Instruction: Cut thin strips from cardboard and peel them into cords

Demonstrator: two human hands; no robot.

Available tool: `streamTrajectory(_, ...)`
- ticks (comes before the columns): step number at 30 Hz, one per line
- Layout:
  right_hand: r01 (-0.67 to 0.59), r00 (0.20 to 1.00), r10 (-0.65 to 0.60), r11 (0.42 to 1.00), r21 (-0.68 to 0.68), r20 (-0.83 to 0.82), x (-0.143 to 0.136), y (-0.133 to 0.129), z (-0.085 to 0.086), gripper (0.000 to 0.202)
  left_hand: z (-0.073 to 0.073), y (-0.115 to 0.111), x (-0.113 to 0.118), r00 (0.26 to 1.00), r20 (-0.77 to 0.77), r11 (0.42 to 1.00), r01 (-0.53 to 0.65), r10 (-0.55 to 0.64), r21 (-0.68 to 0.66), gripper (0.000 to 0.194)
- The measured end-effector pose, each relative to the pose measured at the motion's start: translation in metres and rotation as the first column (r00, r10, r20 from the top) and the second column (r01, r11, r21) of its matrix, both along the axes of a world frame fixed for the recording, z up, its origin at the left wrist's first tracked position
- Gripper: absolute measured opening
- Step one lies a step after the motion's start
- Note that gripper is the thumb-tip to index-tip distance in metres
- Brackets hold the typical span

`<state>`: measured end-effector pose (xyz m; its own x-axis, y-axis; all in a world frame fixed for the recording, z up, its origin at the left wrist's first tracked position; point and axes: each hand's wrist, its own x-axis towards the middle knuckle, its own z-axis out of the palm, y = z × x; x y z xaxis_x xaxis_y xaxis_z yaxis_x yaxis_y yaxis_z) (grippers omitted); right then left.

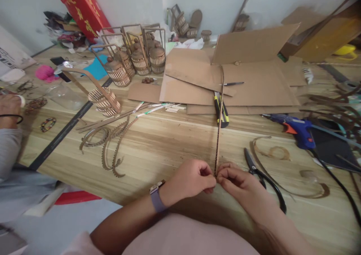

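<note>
A long, narrow cardboard strip [218, 138] with a dotted, corrugated-looking edge runs from my fingers away over the table. My left hand [193, 181], with a watch on its wrist, pinches the strip's near end. Close beside it, my right hand [239, 185] pinches the same end, fingertips almost touching the left. The very tip is hidden between the fingers. Under the strip's middle lies a yellow and black utility knife [217, 110]. Black-handled scissors [255, 168] lie just right of my right hand.
Cardboard sheets [191, 65] lie ahead, with a pen [234, 83] on them. A blue glue gun [299, 129] is at the right. Curled strips [108, 146] and small handled baskets [139, 61] stand left. Another person's hand [9, 106] is at the far left.
</note>
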<state>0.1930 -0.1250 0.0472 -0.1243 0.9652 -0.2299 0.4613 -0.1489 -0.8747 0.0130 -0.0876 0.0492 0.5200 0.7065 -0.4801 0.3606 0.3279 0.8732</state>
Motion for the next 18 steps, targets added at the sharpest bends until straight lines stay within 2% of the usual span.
streamTrajectory(8, -0.064, 0.991, 0.056, 0.996, -0.066, -0.118, -0.001, 0.006, 0.012, 0.029, 0.003, 0.007, -0.007, 0.989, 0.125, 0.995, 0.084, -0.078, -0.047, 0.002)
streamTrajectory(11, -0.069, 0.988, 0.058, 0.995, -0.077, -0.140, -0.001, 0.007, 0.014, 0.028, 0.005, 0.008, -0.010, 0.987, 0.104, 0.993, 0.117, -0.120, 0.034, 0.003)
streamTrajectory(14, -0.040, 0.994, 0.036, 0.998, -0.040, -0.106, -0.001, 0.007, 0.013, 0.027, 0.009, 0.006, -0.013, 0.993, 0.016, 0.983, 0.114, -0.117, 0.144, 0.008)
streamTrajectory(18, -0.029, 0.999, 0.029, 0.999, 0.020, -0.019, -0.004, 0.005, 0.012, 0.024, 0.013, 0.002, -0.016, 0.992, -0.049, 0.970, 0.128, -0.120, 0.209, 0.025)
